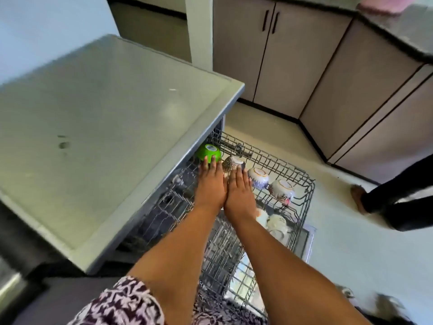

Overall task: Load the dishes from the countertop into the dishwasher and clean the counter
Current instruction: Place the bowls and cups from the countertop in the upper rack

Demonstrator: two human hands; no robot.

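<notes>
The grey wire dishwasher rack [293, 174] is pulled out beneath the flat grey dishwasher top [98, 127]. Upside-down bowls stand in a row in it: a green bowl [207, 152], a dark speckled bowl [230, 163], a white and blue bowl [259, 177] and a white patterned bowl [282, 189]. White cups [276, 225] lie in the rack's near right part. My left hand [210, 184] reaches flat over the rack, fingertips touching the green bowl. My right hand [240, 191] lies beside it, fingertips at the speckled bowl. Neither hand grips anything.
Beige cabinet doors [281, 55] with black handles run along the back and right. A dark countertop [403, 31] sits above them, with a pink object [384, 4] on it. Another person's dark-trousered leg and foot [384, 202] stand on the floor right of the rack.
</notes>
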